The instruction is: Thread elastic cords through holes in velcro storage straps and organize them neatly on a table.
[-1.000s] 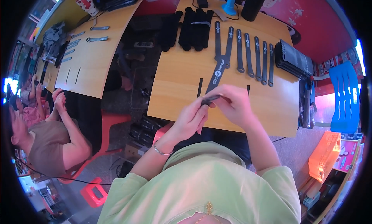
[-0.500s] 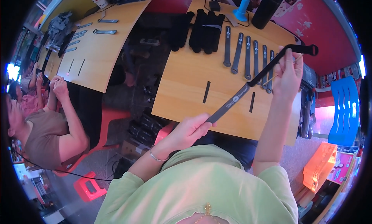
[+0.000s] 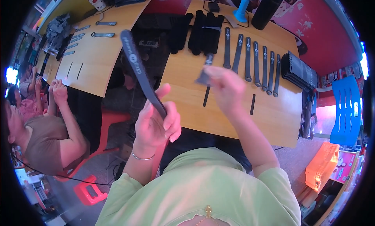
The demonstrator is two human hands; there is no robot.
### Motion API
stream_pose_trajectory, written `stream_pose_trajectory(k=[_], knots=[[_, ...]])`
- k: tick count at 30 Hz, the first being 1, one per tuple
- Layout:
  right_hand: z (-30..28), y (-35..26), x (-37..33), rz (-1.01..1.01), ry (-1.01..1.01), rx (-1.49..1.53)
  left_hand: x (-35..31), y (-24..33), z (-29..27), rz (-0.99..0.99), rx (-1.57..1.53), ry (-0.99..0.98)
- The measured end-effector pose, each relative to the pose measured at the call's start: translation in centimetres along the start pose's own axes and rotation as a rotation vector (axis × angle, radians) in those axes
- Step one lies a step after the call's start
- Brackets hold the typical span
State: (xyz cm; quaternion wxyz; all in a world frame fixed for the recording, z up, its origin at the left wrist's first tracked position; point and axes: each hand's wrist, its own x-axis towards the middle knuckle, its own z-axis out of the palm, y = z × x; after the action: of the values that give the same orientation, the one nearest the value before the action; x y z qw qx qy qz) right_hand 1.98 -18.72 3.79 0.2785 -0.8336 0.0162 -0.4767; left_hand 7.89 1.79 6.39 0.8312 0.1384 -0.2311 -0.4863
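My left hand point(image 3: 156, 122) is closed round the lower end of a dark grey strap point(image 3: 134, 65), which stands up and leans left past the table's edge. Its far end is rounded, with pale print along the face. Over the table, my right hand point(image 3: 228, 87) pinches a small dark grey piece point(image 3: 202, 78), smeared by motion; its kind cannot be made out. Beyond that hand, several similar grey straps point(image 3: 248, 58) lie side by side in a row. Black rolled bundles point(image 3: 205, 32) sit at the far left of the table.
Two black strips point(image 3: 253, 104) mark the wooden table point(image 3: 179, 93). At its right lies a dark folded stack point(image 3: 299, 71); a blue fan point(image 3: 242, 9) and black cylinder point(image 3: 267, 10) stand at the back. A person point(image 3: 50, 142) works left at another table point(image 3: 91, 73). Right is an orange crate point(image 3: 322, 167).
The strap stretched between both hands is now only in my left hand, raised to the left. My right hand has come left and down from the far right, with a small grey piece in it.
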Motion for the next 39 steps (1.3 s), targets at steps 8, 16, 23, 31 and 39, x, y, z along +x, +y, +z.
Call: stream_pose_trajectory(k=[8,16,23,31,39], knots=[[4.3,-0.1,-5.2,-0.075,-0.543,-0.164,1.0,-1.3,1.0,0.008,-0.041,0.041],[1.2,-1.0,-3.3,0.147,-0.579,-0.047,1.9,-3.3,0.1,-0.020,0.048,0.191],[-7.3,-3.3,-1.0,0.691,-0.247,0.048,2.9,-6.1,-0.5,-0.040,-0.007,0.250],[-8.9,-5.1,-3.8,0.275,-0.182,-0.044,4.7,-8.5,1.0,-0.054,-0.027,0.320],[-9.5,-4.4,-4.6,0.227,-0.133,-0.060,4.5,-9.4,1.4,-0.153,0.245,0.255]])
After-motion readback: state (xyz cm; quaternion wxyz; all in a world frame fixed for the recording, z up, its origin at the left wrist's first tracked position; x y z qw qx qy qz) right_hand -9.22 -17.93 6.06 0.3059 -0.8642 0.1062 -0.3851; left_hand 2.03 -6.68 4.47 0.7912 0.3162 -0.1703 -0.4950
